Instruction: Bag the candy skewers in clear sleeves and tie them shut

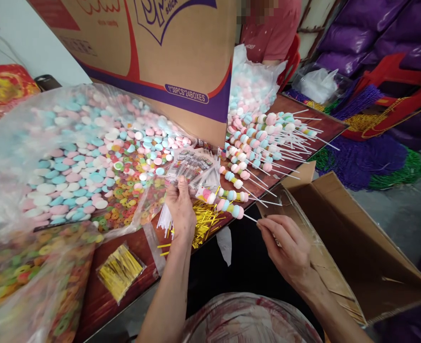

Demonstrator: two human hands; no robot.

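left hand on clear bags — right hand holds candy stick.

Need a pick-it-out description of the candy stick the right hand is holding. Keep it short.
Start at the big cardboard box standing on the table. Below its right corner lies a pile of marshmallow skewers. The held stick lies nearest the person, its bare end pinched by the right hand, its candy end by the left hand.

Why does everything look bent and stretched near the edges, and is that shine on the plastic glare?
Head view: the wide lens bows straight lines, so the cardboard box leans and the bag of sweets smears at the left edge. Pale glare sits on that bag's plastic. Light is soft, shadows faint. The left hand and right hand with its candy stick are fairly sharp.
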